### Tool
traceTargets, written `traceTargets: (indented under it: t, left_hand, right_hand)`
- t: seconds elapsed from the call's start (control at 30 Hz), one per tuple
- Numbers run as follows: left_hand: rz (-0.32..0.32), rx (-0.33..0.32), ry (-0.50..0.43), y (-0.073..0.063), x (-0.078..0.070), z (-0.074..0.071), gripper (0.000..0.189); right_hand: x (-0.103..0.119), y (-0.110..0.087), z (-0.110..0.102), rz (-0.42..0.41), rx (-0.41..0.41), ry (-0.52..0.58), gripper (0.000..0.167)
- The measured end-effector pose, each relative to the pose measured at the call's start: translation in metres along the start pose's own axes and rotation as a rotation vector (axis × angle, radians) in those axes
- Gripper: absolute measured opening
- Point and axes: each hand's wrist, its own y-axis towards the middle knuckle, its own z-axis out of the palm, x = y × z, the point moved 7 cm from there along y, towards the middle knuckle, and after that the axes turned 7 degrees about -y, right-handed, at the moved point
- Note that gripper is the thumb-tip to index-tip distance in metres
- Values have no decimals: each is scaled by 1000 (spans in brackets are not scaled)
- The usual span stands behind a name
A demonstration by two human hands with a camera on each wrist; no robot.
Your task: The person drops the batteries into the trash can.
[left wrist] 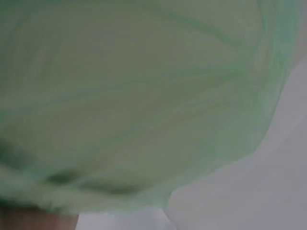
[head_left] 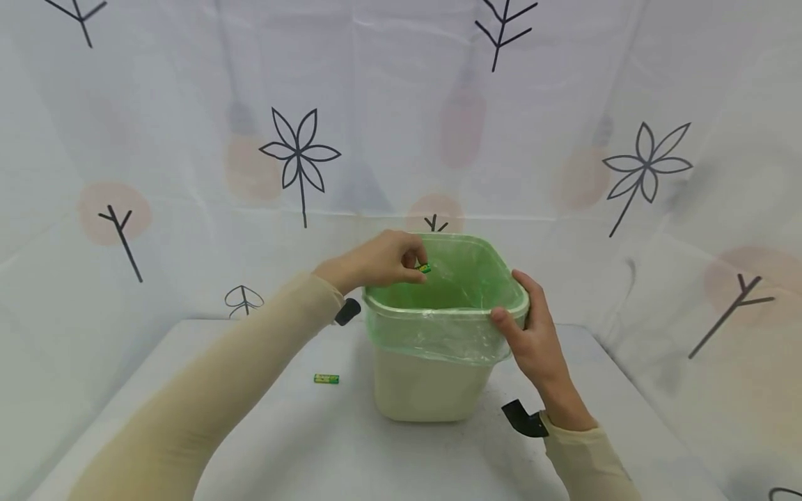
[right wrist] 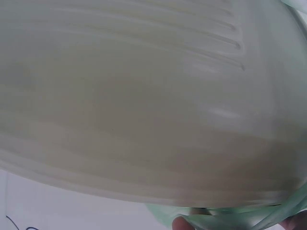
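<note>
A cream trash bin (head_left: 432, 390) stands on the table, lined with a translucent green plastic bag (head_left: 438, 337) folded over its rim. Over the bin's left side, my left hand (head_left: 385, 259) pinches a small green battery (head_left: 424, 268) between thumb and fingers, above the opening. My right hand (head_left: 535, 341) grips the rim at the right, thumb in front and fingers along the side. Close up, the left wrist view is filled by the bag (left wrist: 144, 105). In the right wrist view the bin's wall (right wrist: 120, 110) fills most of the picture, with fingertips (right wrist: 182, 223) at the lower edge.
Another green battery (head_left: 326, 379), or a pair lying side by side, rests on the white table (head_left: 301, 445) left of the bin. A pale curtain (head_left: 388, 139) printed with flowers and twigs hangs behind and around the table.
</note>
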Motion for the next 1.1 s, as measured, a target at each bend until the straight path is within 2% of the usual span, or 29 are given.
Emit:
traceTargets:
  t: [0.17,0.37,0.6,1.1]
  left_hand:
    - [9,16,81,3,-4,6,23]
    - [13,20,114,5,-5,9,23]
    - [13,17,88,5,-3,13,22]
    - [6,10,94,4,-3,13,26]
  right_hand:
    - [1,1,0,-4,-2,10,66]
    - [2,1,1,-5,-3,16,66]
    - [2,0,1,0,-2,3,67]
    - [0,0,2,-6,-1,15,66]
